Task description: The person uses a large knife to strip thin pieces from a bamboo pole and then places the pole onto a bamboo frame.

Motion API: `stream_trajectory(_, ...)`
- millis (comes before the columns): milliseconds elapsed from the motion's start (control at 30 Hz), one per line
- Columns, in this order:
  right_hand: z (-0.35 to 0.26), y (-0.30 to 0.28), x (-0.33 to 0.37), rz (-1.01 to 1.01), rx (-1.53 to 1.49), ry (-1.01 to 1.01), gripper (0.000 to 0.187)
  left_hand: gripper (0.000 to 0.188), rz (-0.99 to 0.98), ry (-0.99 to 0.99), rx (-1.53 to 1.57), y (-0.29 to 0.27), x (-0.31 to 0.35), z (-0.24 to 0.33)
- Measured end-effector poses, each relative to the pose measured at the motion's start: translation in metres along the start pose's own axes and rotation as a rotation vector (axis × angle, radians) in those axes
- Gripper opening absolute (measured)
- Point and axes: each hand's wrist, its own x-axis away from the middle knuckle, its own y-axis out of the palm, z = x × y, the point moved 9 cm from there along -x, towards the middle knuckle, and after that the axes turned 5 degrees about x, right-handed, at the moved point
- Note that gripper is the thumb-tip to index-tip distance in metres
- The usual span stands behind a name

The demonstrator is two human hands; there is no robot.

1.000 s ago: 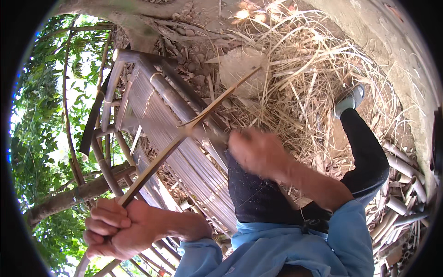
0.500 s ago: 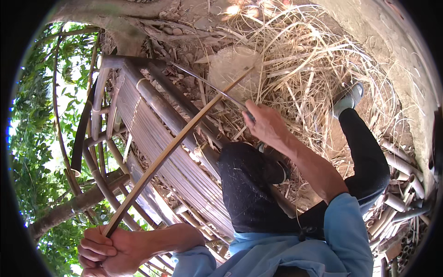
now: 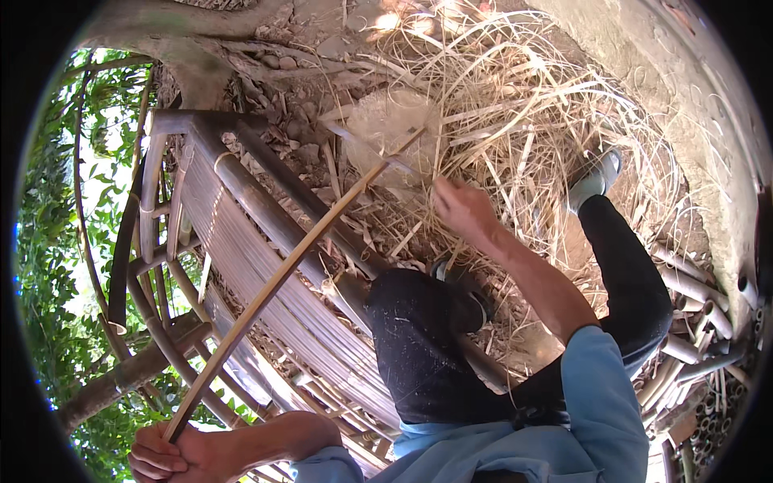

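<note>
Your left hand [image 3: 183, 452] clenches the near end of a strip [image 3: 282, 274], its long axis slanting forward-right above the slatted bench [image 3: 241, 233]. Your right hand [image 3: 465, 208] grips what seems a blurred knife [image 3: 407, 167], crossing near the far tip.

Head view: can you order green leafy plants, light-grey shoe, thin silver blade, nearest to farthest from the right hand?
1. Thin silver blade: just left of the right hand.
2. Light-grey shoe: to its right.
3. Green leafy plants: far left.

Dirt ground [image 3: 572, 245] is littered with tangled, pale bamboo shavings [image 3: 515, 105]. Flat stone slab [image 3: 394, 109] laid just left of them; cut bamboo poles [image 3: 694, 279] piled far right.
</note>
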Motion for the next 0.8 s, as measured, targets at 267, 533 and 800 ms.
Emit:
stream_trajectory(267,0.121,0.013,0.023,0.123,0.143,0.238,0.025,0.04,-0.034,-0.131,0.315,0.026,0.001,-0.02)
stream_trajectory(533,-0.079,-0.079,0.037,-0.059,-0.261,0.197,0.024,0.043,0.028,-0.266,0.567,0.087,0.042,-0.025)
stream_trajectory(800,-0.249,-0.193,0.1,0.313,-0.226,-0.365,0.02,0.05,-0.109,-0.118,0.361,0.088,0.069,0.003)
